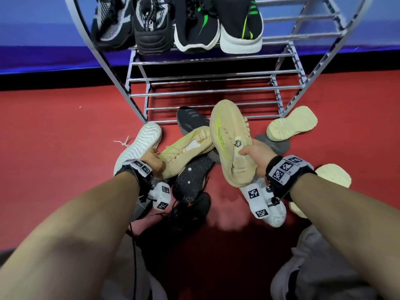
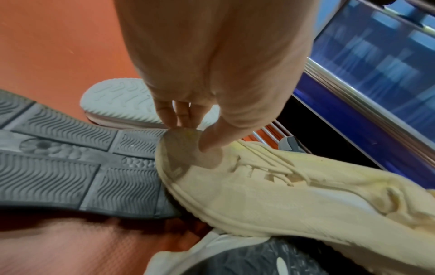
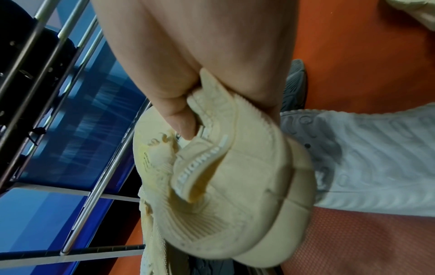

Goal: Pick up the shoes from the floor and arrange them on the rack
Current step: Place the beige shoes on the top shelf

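Note:
Two beige sneakers are in my hands above the pile on the red floor. My right hand [image 1: 249, 153] grips one beige sneaker [image 1: 225, 135] by its heel collar and holds it lifted, toe towards the rack [image 1: 205, 92]. In the right wrist view the thumb [image 3: 181, 124] is hooked inside that sneaker's [image 3: 235, 186] opening. My left hand [image 1: 154, 156] pinches the toe of the other beige sneaker [image 1: 186, 152], which lies on the pile. The left wrist view shows my left hand [image 2: 190, 137] pinching that toe of the sneaker [image 2: 282, 195] between thumb and fingers.
The rack's top shelf holds a black-and-grey pair [image 1: 132, 24] and a black-and-green pair [image 1: 218, 24]; the lower shelves are bare bars. On the floor lie a white sneaker [image 1: 140, 146], black shoes [image 1: 192, 178], a dark grey shoe [image 1: 190, 120] and cream soles [image 1: 292, 124].

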Motion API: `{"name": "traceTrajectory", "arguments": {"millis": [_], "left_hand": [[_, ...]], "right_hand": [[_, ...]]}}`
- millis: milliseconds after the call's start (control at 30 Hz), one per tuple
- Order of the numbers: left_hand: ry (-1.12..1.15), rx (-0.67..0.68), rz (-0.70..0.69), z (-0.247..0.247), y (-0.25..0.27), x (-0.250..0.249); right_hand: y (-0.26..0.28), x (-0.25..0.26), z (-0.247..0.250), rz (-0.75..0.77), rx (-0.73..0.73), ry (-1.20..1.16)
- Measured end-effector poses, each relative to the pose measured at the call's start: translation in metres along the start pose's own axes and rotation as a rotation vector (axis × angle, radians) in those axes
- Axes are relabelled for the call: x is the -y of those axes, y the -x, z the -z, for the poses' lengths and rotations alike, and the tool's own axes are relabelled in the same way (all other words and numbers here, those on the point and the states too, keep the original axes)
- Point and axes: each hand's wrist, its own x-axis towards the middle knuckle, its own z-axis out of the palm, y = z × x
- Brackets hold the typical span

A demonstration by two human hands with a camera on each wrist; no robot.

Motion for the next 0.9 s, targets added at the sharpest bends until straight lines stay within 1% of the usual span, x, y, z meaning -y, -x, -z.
{"name": "traceTrajectory", "arguments": {"millis": [167, 333, 400, 433, 533, 633, 733, 833, 900], "left_hand": [[0.042, 0.066, 0.031, 0.014, 0.0, 0.008], [0.071, 0.068, 0.054, 0.023, 0.013, 0.008], [0.085, 0.089, 0.057, 0.024, 0.015, 0.006], [0.094, 0.105, 0.052, 0.023, 0.016, 0.004], [-0.005, 0.172, -0.01, 0.025, 0.02, -0.003], [-0.037, 0.251, 0.003, 0.028, 0.034, -0.012], [-0.075, 0.263, -0.006, 0.033, 0.049, -0.017], [-0.041, 0.296, -0.074, 0.038, 0.062, -0.025], [-0.008, 0.305, -0.133, 0.04, 0.064, -0.031]], "right_hand": [[0.002, -0.005, 0.002, -0.001, -0.009, 0.008], [-0.002, -0.01, 0.0, 0.001, -0.014, 0.012], [-0.002, -0.011, 0.0, 0.001, -0.017, 0.015], [-0.002, -0.012, 0.0, 0.004, -0.019, 0.015], [-0.001, -0.014, -0.001, 0.03, -0.001, -0.021], [0.004, -0.012, -0.003, 0.018, 0.068, -0.072], [0.016, -0.005, -0.003, 0.027, 0.102, -0.089], [0.036, 0.004, 0.002, 0.057, 0.105, -0.105], [0.052, 0.009, 0.006, 0.073, 0.111, -0.068]]}}
